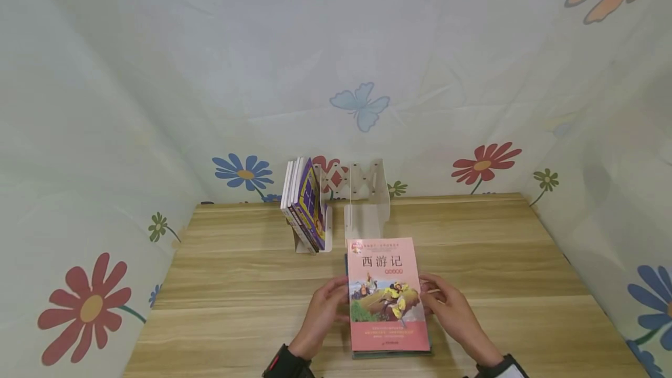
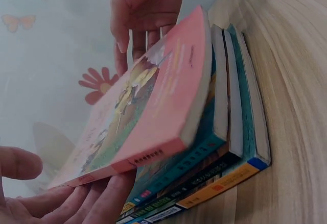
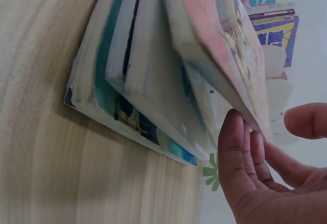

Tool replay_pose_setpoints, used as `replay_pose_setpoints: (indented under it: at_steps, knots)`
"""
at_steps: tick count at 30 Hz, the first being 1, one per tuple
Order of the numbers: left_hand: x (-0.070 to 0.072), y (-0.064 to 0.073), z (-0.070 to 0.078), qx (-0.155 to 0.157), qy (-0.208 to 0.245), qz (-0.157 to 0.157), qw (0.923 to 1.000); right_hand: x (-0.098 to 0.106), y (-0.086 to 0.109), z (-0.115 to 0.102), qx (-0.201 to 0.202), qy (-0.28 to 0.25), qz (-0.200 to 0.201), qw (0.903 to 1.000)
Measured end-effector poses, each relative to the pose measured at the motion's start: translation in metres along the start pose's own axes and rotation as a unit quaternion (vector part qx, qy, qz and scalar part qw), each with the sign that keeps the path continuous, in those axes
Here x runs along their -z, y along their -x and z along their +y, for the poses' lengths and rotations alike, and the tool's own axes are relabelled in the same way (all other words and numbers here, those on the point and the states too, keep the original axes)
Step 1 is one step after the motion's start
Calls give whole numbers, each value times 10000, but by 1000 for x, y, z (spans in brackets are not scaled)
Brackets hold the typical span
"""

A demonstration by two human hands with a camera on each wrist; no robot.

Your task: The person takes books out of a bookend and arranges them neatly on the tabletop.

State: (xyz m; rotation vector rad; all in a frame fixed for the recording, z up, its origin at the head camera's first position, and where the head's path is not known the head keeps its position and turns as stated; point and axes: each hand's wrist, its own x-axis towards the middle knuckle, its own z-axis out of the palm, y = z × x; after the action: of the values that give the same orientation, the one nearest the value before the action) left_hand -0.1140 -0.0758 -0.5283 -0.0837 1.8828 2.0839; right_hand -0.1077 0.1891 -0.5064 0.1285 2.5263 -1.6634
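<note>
A pink paperback book (image 1: pixel 390 334) with an illustrated cover lies tilted, partly raised off a small stack of books (image 2: pixel 245 106). My left hand (image 1: pixel 324 311) holds its spine edge, the fingers curled beneath and the thumb apart from the cover in the left wrist view. At the opposite edge, my right hand (image 1: pixel 451 311) has its fingertips bent under the cover, with the thumb (image 3: pixel 306 121) standing off it. The stacked books' spines show below the pink book in the left wrist view; in the head view the pink book mostly hides them.
Beyond the stack stands a white expandable bookend rack (image 1: pixel 367 217). Several upright books (image 1: pixel 304 206) lean in its left part, a purple cover facing right. The wooden table (image 1: pixel 236 308) meets a flower-printed cloth wall (image 1: pixel 315 45) at the back and sides.
</note>
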Motion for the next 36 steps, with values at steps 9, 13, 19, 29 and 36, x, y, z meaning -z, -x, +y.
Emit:
replay_pose_setpoints:
  at_steps: [9,13,19,29,36]
  knots:
    - [-1,7,4,-172,-85,-144,9997,-3,1,9,358,19,69,9993]
    - [1,-2,-9,-96,-219,-71,9997,-3,0,11,314,-77,30,9995]
    - [2,-9,-19,-141,-540,41,9984,-3,0,7,66,104,-56,9999]
    - [4,-10,-22,-415,-1013,-22,9940,-5,-1,11,-112,31,-160,9998]
    - [5,-11,-23,-462,-1177,15,9920,-6,0,9,-209,121,-148,9996]
